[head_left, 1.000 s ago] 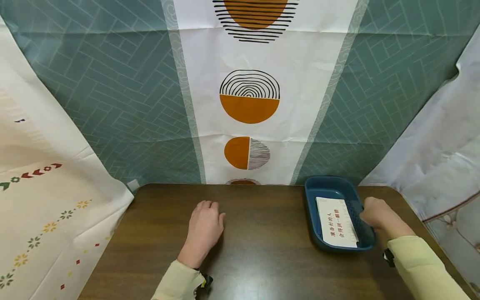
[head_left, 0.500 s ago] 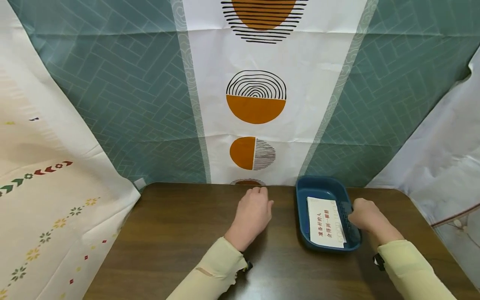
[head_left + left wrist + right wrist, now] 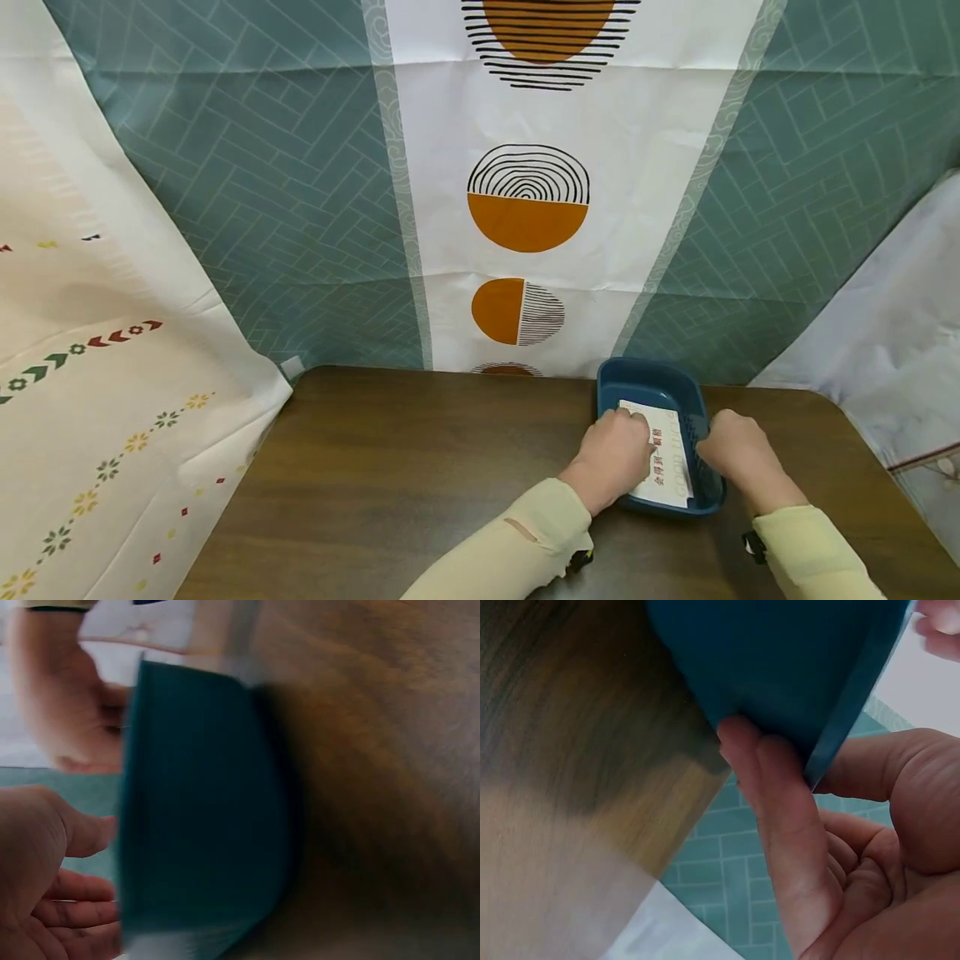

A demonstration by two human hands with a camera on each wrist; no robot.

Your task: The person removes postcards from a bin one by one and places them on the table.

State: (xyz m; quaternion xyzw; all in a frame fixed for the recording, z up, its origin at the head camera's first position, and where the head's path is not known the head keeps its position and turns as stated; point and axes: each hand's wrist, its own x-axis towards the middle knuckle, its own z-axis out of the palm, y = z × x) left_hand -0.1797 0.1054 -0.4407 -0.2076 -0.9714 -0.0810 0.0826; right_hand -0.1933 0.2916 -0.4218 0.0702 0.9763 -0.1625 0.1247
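A dark blue plastic basket (image 3: 651, 367) stands at the back right of the table. Inside it lies a white paper card or booklet (image 3: 671, 471) with red Chinese characters. My right hand (image 3: 742, 454) pinches the basket's right rim; in the right wrist view its thumb and fingers (image 3: 784, 780) lie on either side of the wall. Over the basket's left side is my left hand (image 3: 611, 458), covering part of the paper. In the left wrist view that left hand (image 3: 45, 877) has loosely bent fingers by the rim, holding nothing I can see.
The brown wooden table (image 3: 420, 483) extends left of the basket. Behind its back edge hangs a green and white patterned cloth (image 3: 322, 208). Pale cloths hang at the left (image 3: 135, 350) and right (image 3: 900, 333) sides.
My left hand has moved right across the table, from the left part to above the basket. My right hand stays on the basket's right rim. The head view has shifted slightly.
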